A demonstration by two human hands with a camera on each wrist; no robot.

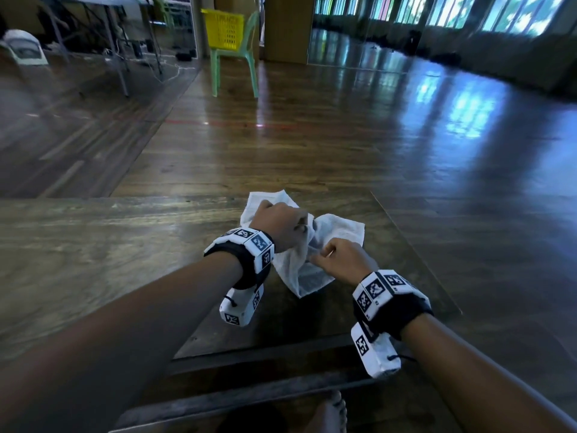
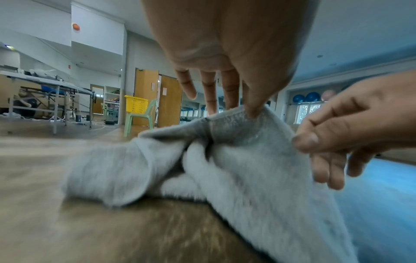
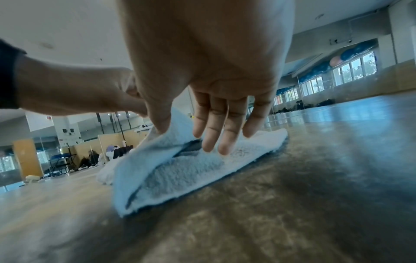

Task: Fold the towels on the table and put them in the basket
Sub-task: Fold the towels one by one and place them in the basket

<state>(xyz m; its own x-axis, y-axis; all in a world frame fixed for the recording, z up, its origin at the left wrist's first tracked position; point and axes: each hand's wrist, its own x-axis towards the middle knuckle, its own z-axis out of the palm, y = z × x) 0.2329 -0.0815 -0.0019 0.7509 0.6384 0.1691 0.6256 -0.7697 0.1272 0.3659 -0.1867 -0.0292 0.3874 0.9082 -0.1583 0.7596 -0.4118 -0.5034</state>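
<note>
A white towel [image 1: 338, 232] lies crumpled on the dark wooden table [image 1: 93, 260], close to its far right corner. My left hand [image 1: 298, 226] pinches a raised edge of the towel [image 2: 247, 169] between thumb and forefinger, its other fingers hanging straight. Just to the right and nearer to me, my right hand [image 1: 321, 257] pinches the same lifted edge; in the left wrist view the right hand [image 2: 315, 144] holds the cloth with thumb against curled forefinger. The rest of the towel [image 3: 180, 170] sags onto the table. Far across the floor, a yellow basket [image 1: 224, 28] stands on a green chair [image 1: 237, 67].
The table's right edge [image 1: 415, 251] runs close to the towel. Beyond it is open, shiny wooden floor. Folding tables [image 1: 93, 32] and cables stand at the far left, and people sit on the floor in the distance.
</note>
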